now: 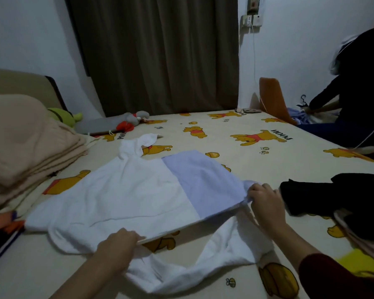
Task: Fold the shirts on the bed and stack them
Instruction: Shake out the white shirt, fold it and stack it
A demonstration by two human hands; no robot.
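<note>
A white shirt with a pale blue panel [138, 195] lies spread across the bed [225, 137], its near edge lifted off the sheet. My left hand [119, 242] pinches that edge near the middle. My right hand [266, 201] grips the blue corner at the right. One white sleeve points toward the far side of the bed, and the other hangs loose below my hands. A black garment [324, 195] lies heaped at the right, over other clothes.
Folded beige blankets [24, 147] are piled at the left, with a green plush toy [65, 116] and a grey one [117, 124] behind. Dark and orange clothes [2, 234] lie at the left edge. A person in dark clothing [354, 93] sits beyond the bed's right side.
</note>
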